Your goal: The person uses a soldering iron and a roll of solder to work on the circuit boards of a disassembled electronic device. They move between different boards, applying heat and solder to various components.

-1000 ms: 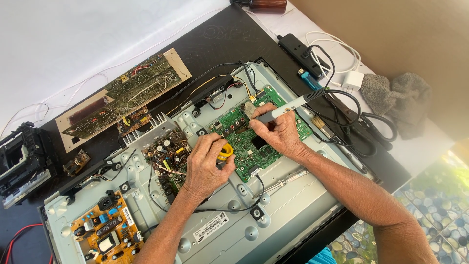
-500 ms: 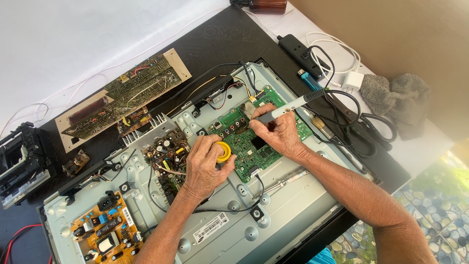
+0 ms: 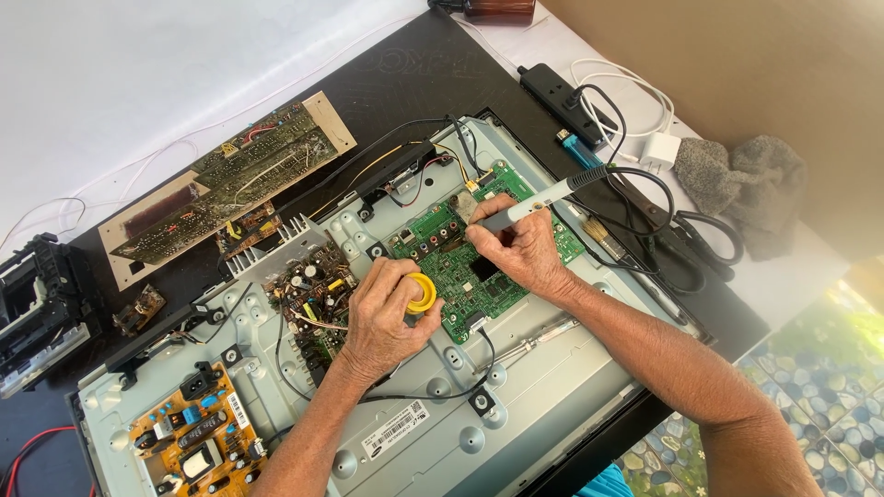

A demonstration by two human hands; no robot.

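The right hand [image 3: 527, 247] is closed around a slim white-handled soldering iron with a black cord end [image 3: 539, 200], holding it like a pen, its tip hidden behind the fingers and aimed down at the green rectangular circuit board [image 3: 460, 271]. The left hand [image 3: 382, 317] is curled around a small yellow round spool [image 3: 422, 293], pressed at the lower left edge of the same green board; what the spool carries is too small to tell.

The green board sits screwed into the middle of a pale grey metal back panel of a flat screen [image 3: 525, 405], which lies flat on the black bench [image 3: 396, 83]. Left of the green board, in the same panel, is a brown board crowded with dark capacitors and coils [image 3: 308, 294], and at the panel's lower left corner an orange-brown power board with black and white parts [image 3: 198, 442]. Black wires run between the boards.

Off the panel, up and left, a long tan circuit board with green tracks [image 3: 230, 184] lies loose on the bench. At the far left edge stands a black plastic mechanism [image 3: 37, 308]. Behind the right hand, a black power strip [image 3: 562, 101] holds plugs, with a white charger block [image 3: 658, 152] and a crumpled grey cloth [image 3: 746, 189] just beyond.
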